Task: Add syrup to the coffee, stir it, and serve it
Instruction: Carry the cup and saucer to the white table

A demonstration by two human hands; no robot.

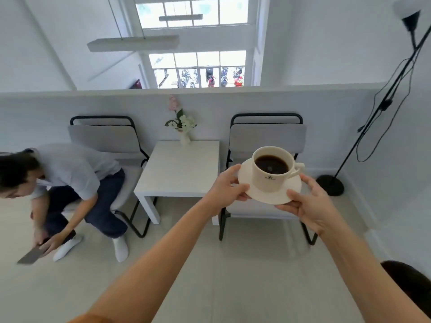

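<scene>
Right of centre, the left hand (227,186) and right hand (310,206) each pinch the saucer (268,197) under the coffee cup (271,170), apparently the serving step; next comes lowering it level onto the white counter (179,169).

Bare forearms and hands; an orange sleeve (93,319) edges the left arm.

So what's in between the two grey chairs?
A small white table stands between the left chair, where a person sits, and the right chair. A vase of flowers stands at its far edge, seen in the head view.
</scene>
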